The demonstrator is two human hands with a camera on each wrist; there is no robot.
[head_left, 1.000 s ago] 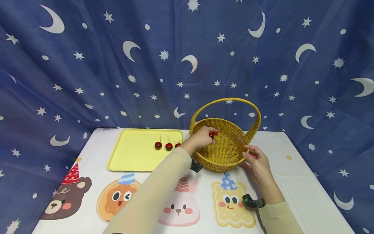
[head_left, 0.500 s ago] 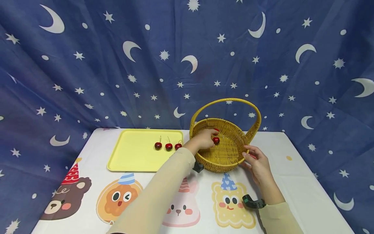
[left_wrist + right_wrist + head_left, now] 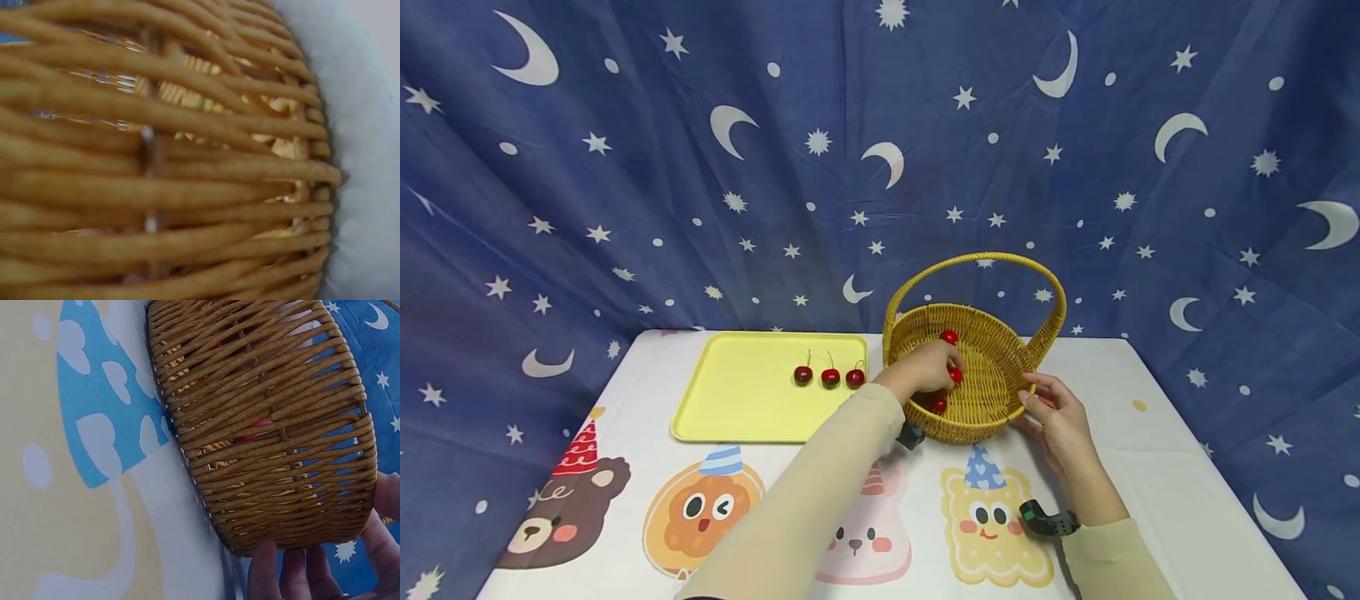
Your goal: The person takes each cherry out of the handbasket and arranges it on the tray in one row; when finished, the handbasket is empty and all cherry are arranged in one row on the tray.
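Cherries (image 3: 955,376) should be light, slick and easily bruised, best pinched gently by the sides; three show in the wicker basket (image 3: 964,430), near eleven, nine and eight o'clock. The left hand (image 3: 927,367) curves its fingers at the nine-o'clock one (pinching or merely touching, I cannot tell); the right hand (image 3: 1062,417) grips the rim at four.

So the person's left arm in its long beige sleeve (image 3: 805,483) reaches way forward, slanting to the right, with the bare left hand (image 3: 925,367) turned down, fingers curled. The beige-sleeved right arm (image 3: 1116,558) stays shorter in view, wrist bare, right hand (image 3: 1060,417) bent in a grip, thumb opposite the fingers (image 3: 265,572).
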